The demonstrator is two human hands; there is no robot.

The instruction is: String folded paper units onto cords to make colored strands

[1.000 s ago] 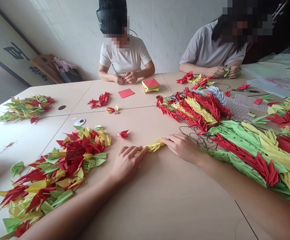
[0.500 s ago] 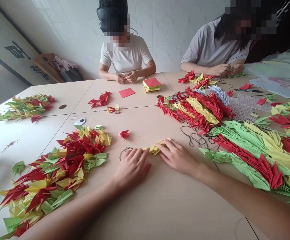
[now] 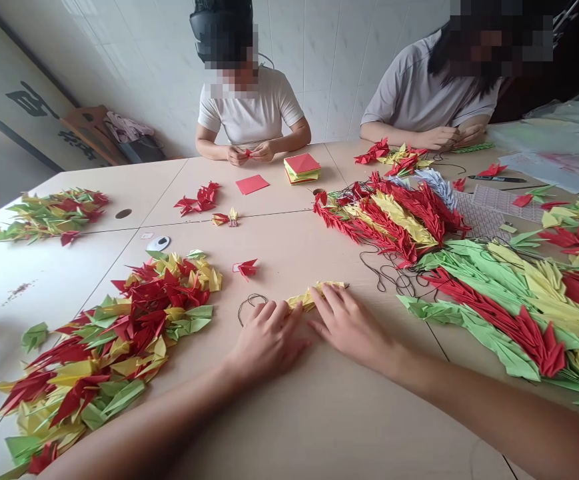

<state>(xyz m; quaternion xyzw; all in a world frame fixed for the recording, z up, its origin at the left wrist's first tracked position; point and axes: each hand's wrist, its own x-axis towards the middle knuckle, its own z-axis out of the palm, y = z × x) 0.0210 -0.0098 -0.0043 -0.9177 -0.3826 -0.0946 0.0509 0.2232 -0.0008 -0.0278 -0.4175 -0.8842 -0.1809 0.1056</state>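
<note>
A short yellow string of folded paper cranes (image 3: 303,301) lies on the table in front of me. My left hand (image 3: 265,339) is closed on its left end, the fingertips partly hidden behind the knuckles. My right hand (image 3: 356,328) has its fingers bent over the right part of the string, gripping it from above, with the thumb lower and apart from the paper. Dark thread (image 3: 246,301) loops out beside my left hand. A single red paper crane (image 3: 247,268) rests a little beyond the string.
Loose folded cranes form a large pile (image 3: 134,327) at left and a smaller pile (image 3: 52,213) behind. Crane strings (image 3: 499,293) and tangled thread (image 3: 386,273) spread over the right. Two people sit opposite, near a stack of square paper (image 3: 302,168).
My right hand's fingers have moved slightly down and right along the yellow string, showing more of its far edge. The co-worker's hands opposite have shifted around a red paper piece.
</note>
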